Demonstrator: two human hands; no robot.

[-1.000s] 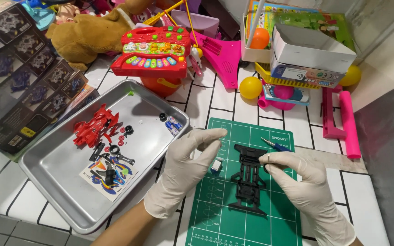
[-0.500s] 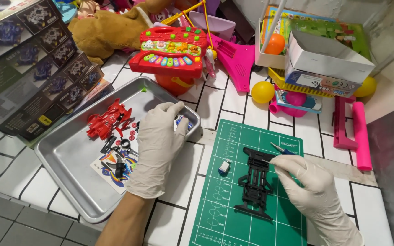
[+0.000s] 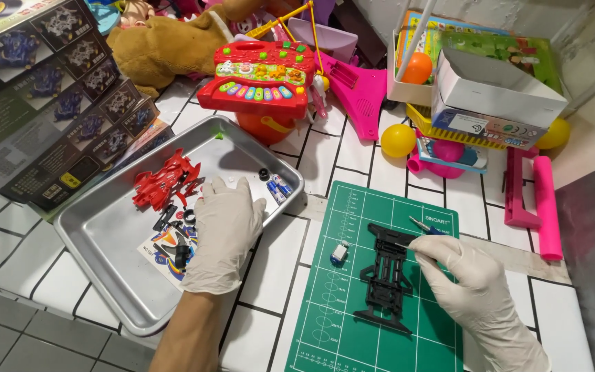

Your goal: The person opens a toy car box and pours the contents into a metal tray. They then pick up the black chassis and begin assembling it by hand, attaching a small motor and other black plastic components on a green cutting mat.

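Note:
My gloved left hand (image 3: 222, 234) reaches palm-down into the metal tray (image 3: 105, 234), its fingertips over small black parts (image 3: 173, 224) beside a red toy car body (image 3: 166, 182); whether it grips a part is hidden. My gloved right hand (image 3: 470, 282) rests on the green cutting mat (image 3: 339, 317) and pinches a small blue-handled screwdriver (image 3: 421, 226) against the top of a black toy car chassis (image 3: 387, 275). A small silver and blue motor (image 3: 339, 255) lies on the mat, left of the chassis. Two batteries (image 3: 278, 188) lie in the tray's right corner.
A sticker sheet (image 3: 166, 255) lies in the tray. A dark model kit box (image 3: 43, 103) stands at the left. Behind are a red toy keyboard (image 3: 256, 79), a plush toy (image 3: 166, 45), yellow balls (image 3: 398, 140), a white box (image 3: 497, 93) and pink plastic toys (image 3: 535, 200).
My left hand has moved from the mat's left edge into the tray over the small parts. My right hand stays at the chassis with the screwdriver. The motor now lies uncovered on the mat.

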